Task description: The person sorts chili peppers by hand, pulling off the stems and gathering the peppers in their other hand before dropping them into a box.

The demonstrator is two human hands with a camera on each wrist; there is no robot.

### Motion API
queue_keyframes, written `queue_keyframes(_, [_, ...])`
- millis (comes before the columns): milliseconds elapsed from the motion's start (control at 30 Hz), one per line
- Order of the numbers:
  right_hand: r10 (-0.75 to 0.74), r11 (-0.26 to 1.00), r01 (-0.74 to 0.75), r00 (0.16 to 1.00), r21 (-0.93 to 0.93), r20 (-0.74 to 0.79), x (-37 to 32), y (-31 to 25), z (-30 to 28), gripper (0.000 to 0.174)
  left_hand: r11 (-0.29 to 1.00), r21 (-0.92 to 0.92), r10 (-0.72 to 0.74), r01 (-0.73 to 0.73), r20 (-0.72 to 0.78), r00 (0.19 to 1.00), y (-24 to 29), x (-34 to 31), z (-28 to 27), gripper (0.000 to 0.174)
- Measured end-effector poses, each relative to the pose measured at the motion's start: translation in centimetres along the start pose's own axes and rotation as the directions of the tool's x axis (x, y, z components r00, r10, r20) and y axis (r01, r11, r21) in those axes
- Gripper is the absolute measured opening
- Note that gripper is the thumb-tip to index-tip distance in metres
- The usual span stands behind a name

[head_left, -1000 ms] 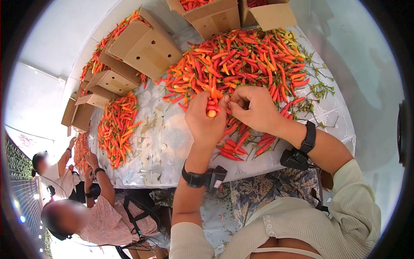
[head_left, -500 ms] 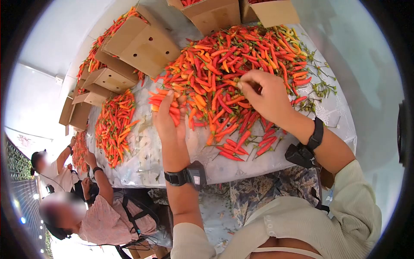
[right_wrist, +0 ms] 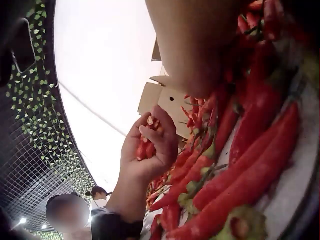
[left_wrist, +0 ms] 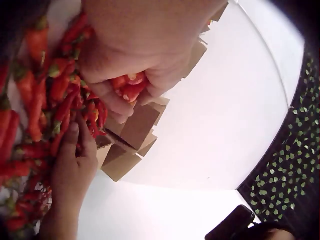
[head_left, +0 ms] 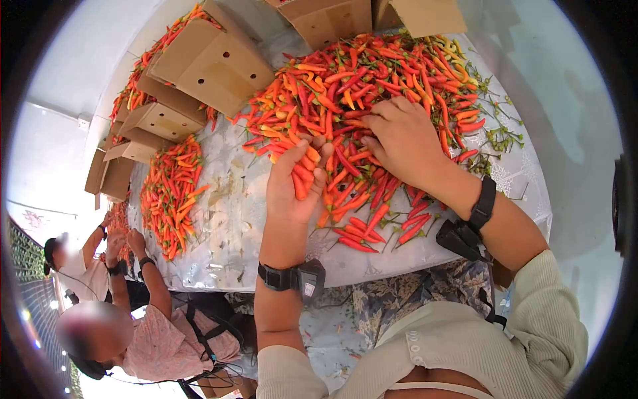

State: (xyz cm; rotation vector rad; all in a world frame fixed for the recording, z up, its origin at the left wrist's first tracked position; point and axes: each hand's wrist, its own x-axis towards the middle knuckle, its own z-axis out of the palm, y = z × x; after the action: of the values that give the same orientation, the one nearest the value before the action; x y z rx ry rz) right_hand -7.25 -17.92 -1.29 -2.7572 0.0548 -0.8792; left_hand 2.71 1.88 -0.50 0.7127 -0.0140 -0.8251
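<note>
Head view: a person in a cream ribbed top stands at a worktop (head_left: 246, 219) covered with a pale patterned sheet. The landmark is a big chili pile (head_left: 372, 66) of red, orange and a few yellow peppers. At the pile's near edge the left hand (head_left: 296, 179) is raised palm up, its grip curled round a bunch of red and orange chilies (head_left: 302, 169). The right hand (head_left: 399, 136) lies palm down on the pile just right of it, fingertips buried among peppers; whether its grip holds one cannot be told. Cardboard boxes (head_left: 212, 63) stand left of the pile, with a smaller chili heap (head_left: 173, 193) further left. Loose green stems (head_left: 498, 139) lie at the pile's right edge. Two other people (head_left: 113, 332) work far left of it.

Left wrist view: the left hand (left_wrist: 145, 40) cups cut-topped chilies (left_wrist: 129, 86); below it the right hand (left_wrist: 75, 160) touches the pile (left_wrist: 35, 100).

Right wrist view: beyond the pile's close, blurred peppers (right_wrist: 240, 170), the left hand (right_wrist: 150, 150) clasps its bunch (right_wrist: 149, 135), a box (right_wrist: 165, 105) behind.
</note>
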Motion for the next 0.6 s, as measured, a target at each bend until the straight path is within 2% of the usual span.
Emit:
queue_keyframes(33, [0.054, 0.998, -0.052, 0.998, -0.042, 0.034, 0.2, -0.1, -0.3, 0.023, 1.0, 0.017, 0.006, -0.006, 0.011, 1.0, -0.1, 0.0, 0.1, 0.018])
queue_keyframes(133, [0.054, 0.998, -0.051, 0.997, -0.043, 0.063, 0.3, 0.0, -0.4, 0.02, 0.996, 0.081, 0.035, -0.034, -0.013, 0.999, -0.3, 0.1, -0.2, 0.016])
queue_keyframes(233, [0.075, 0.997, -0.074, 0.997, -0.032, 0.008, 0.1, 0.1, 0.1, 0.013, 0.964, 0.247, 0.087, -0.094, 0.04, 0.995, -0.7, -0.2, 0.2, 0.016])
queue_keyframes(333, [0.039, 0.995, -0.02, 0.979, 0.096, -0.2, -0.1, 0.4, 0.5, 0.011, 0.911, 0.383, 0.156, -0.15, 0.016, 0.988, -1.5, -0.6, 1.4, 0.018])
queue_keyframes(433, [-0.009, 0.985, 0.078, 0.915, 0.153, -0.403, 0.3, 0.2, -0.2, 0.012, 0.85, 0.5, 0.208, -0.162, -0.037, 0.977, -2.0, -0.8, 2.3, 0.022])
queue_keyframes(533, [0.084, 0.936, -0.012, 0.978, 0.352, -0.19, -0.3, -0.7, -1.3, 0.012, 0.829, 0.52, 0.234, -0.206, 0.013, 0.972, -2.3, -0.7, 2.9, 0.028])
queue_keyframes(600, [0.028, 0.846, 0.074, 0.983, 0.528, -0.184, -0.7, -1.3, -0.4, 0.012, 0.814, 0.522, 0.257, -0.254, 0.068, 0.964, -2.7, -0.9, 3.3, 0.03])
